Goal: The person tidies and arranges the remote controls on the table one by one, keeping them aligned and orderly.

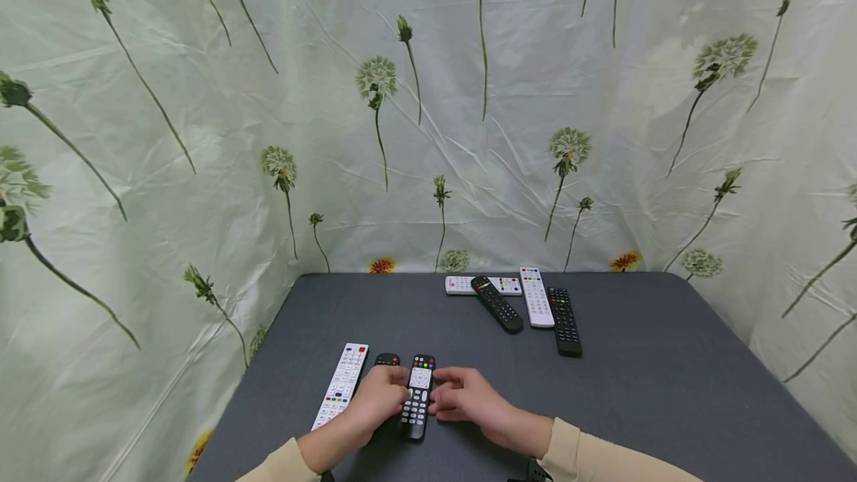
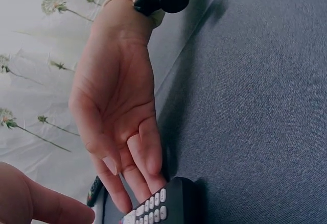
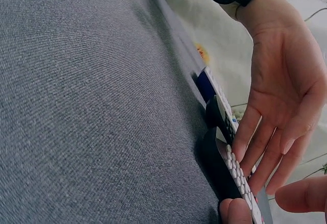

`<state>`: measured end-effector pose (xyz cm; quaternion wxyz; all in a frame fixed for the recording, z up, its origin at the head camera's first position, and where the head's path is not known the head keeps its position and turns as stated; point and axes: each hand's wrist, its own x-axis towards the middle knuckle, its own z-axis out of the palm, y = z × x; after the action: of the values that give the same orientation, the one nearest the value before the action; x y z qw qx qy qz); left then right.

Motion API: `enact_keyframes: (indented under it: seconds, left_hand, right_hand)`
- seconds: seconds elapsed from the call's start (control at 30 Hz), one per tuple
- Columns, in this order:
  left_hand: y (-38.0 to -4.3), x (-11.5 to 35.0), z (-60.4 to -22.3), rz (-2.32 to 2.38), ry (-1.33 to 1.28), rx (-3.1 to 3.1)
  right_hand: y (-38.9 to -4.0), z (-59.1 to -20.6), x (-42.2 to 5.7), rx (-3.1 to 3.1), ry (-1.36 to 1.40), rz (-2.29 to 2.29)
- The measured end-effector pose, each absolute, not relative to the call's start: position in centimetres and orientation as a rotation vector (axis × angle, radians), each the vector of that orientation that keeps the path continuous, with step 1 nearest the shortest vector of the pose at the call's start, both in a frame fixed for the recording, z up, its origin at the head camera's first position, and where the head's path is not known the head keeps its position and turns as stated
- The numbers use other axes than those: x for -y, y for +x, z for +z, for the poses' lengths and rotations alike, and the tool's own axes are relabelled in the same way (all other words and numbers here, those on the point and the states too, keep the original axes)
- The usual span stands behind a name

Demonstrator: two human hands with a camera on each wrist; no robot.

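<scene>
Head view: step in hand looks like squaring up the central remote (image 1: 418, 402).
Left to right: white remote (image 1: 342, 385); half-hidden dark remote (image 1: 387, 359); left hand (image 1: 378, 397), fingers loose; central remote, flat on table (image 1: 643, 400); right hand (image 1: 477, 402), also loose. Contact unclear. Next move likely calls for light, even edge pressure.

Foremost black remote (image 1: 418, 396) looks smooth, matt-sided plastic with faintly glossy pale keys (image 2: 163, 213), the grey tabletop (image 1: 636, 393) matt, coarse-woven cloth, the flowered backdrop (image 1: 321, 169) creased, softly shiny fabric.
</scene>
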<state>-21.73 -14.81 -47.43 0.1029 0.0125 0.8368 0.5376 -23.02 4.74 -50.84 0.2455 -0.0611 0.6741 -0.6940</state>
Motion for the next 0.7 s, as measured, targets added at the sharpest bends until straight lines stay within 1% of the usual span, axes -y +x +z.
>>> enact_keyframes:
  seconds: [0.3, 0.5, 0.7]
  left_hand:
    - [-22.0, 14.6, -47.0, 1.4, 0.244, -2.735]
    - [-22.4, 13.8, -46.2, 1.398, 0.264, -2.786]
    - [-23.2, 12.3, -45.8, 1.513, 0.292, -2.724]
  right_hand:
    - [-23.1, -49.6, -5.9, -1.808, -0.206, -1.934]
    - [-23.7, -48.8, -6.7, -1.828, -0.226, -1.933]
    - [-24.4, -48.0, -7.7, -1.886, -0.229, -1.919]
